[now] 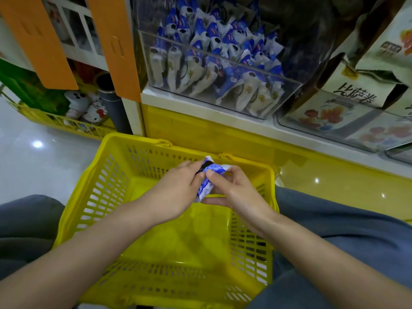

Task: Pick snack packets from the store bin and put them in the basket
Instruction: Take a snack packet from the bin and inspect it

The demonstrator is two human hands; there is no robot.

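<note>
One basket [133, 140], one held packet [208, 177], one left hand [178, 192], one right hand [236, 192] — one clear bin [223, 58], its packets [214, 32] beyond counting.

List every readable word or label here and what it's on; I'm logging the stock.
Carton: large dark Chinese characters, the last perhaps "卷"; otherwise unsure.
Dark label, far right: blurred.
Bin packets: logos too small to read.
Held packet: print blurred.
</note>
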